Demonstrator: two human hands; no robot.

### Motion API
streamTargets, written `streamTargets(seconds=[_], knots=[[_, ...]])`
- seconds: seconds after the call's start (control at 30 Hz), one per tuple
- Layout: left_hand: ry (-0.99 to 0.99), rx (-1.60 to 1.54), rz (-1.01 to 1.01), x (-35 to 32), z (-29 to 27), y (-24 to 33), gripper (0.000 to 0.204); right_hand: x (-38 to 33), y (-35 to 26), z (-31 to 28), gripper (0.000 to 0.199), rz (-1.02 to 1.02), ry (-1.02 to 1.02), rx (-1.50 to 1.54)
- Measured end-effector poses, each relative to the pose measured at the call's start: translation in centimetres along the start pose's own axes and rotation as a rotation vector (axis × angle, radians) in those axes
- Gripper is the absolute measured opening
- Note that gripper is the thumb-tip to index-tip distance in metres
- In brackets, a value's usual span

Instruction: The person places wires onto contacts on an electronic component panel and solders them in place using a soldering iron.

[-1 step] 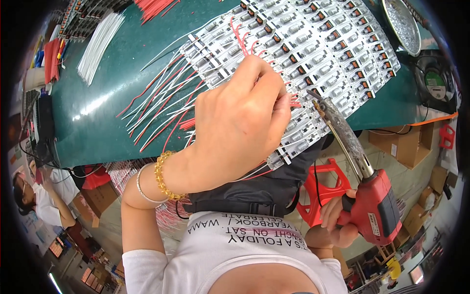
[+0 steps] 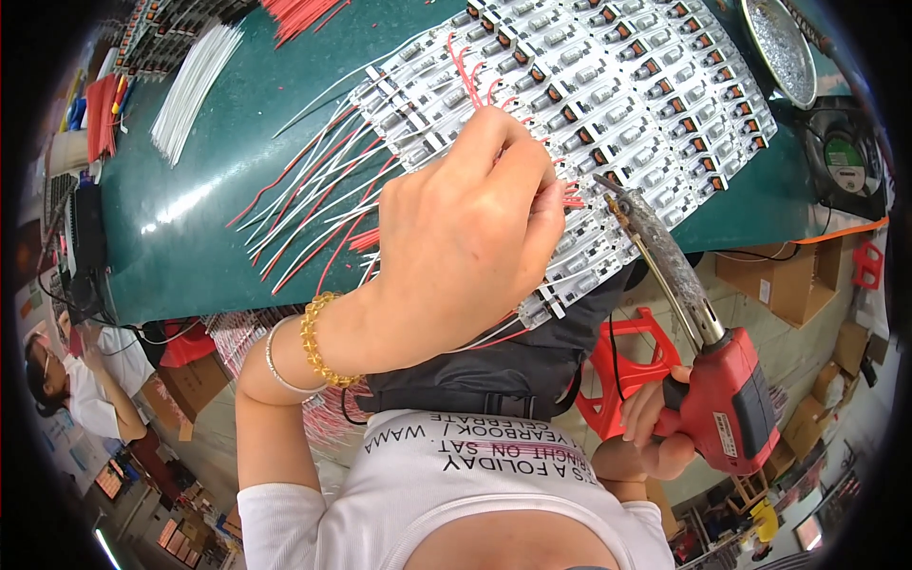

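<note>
My left hand [image 2: 470, 223] is closed in a pinch over a large panel of white circuit boards [image 2: 632, 142]. Thin red wires [image 2: 573, 202] stick out on both sides of its fingers. White and red wires [image 2: 313, 204] trail leftward from the panel's left side. In my right hand [image 2: 655, 432], lower right, is a red and black soldering gun [image 2: 730, 408]. Its long metal barrel slants up and left, and the dark tip lies just right of my left fingers, over the boards. Whether the tip touches a board, I cannot tell.
A bundle of white wires [image 2: 195, 90] lies on the green table [image 2: 128, 228], with red wires [image 2: 299, 17] beyond. A metal dish [image 2: 784, 57] stands far right. Below are a red stool [image 2: 632, 356] and a cardboard box [image 2: 784, 285]. Another person [image 2: 95, 380] sits at left.
</note>
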State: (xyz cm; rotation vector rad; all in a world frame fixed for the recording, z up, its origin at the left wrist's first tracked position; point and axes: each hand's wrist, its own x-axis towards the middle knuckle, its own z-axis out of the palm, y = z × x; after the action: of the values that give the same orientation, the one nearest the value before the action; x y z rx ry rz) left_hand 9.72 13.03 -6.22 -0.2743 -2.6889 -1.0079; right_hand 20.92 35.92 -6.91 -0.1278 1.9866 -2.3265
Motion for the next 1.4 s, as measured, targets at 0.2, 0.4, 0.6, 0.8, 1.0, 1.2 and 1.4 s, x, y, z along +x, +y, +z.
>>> streamTargets(seconds=[0.2, 0.4, 0.6, 0.8, 1.0, 1.2, 1.4], knots=[[0.007, 0.013, 0.001, 0.0, 0.1, 0.1, 0.009, -0.6, 0.1, 0.4, 0.080, 0.031, 0.045, -0.015], [0.012, 0.023, -0.011, 0.0, 0.2, 0.3, 0.009, -0.4, 0.7, -0.2, 0.080, 0.002, -0.032, -0.064], [-0.002, 0.041, -0.023, 0.0, 0.1, 0.4, 0.009, -0.6, 0.2, 0.6, 0.079, 0.017, 0.081, -0.026], [-0.002, 0.046, -0.022, 0.0, 0.2, 0.4, 0.009, -0.2, 0.3, 0.5, 0.077, 0.005, 0.057, 0.008], [-0.028, -0.008, -0.019, 0.3, -0.4, 0.5, 0.008, -0.4, 0.6, -0.3, 0.077, -0.044, 0.042, 0.035], [-0.082, -0.142, -0.056, -0.2, -0.7, 1.2, 0.009, -1.3, -0.1, -2.1, 0.083, -0.111, -0.034, 0.028], [-0.007, -0.066, -0.017, -0.6, 0.5, 1.3, 0.009, -1.1, -0.4, -1.9, 0.079, -0.078, -0.027, 0.001]])
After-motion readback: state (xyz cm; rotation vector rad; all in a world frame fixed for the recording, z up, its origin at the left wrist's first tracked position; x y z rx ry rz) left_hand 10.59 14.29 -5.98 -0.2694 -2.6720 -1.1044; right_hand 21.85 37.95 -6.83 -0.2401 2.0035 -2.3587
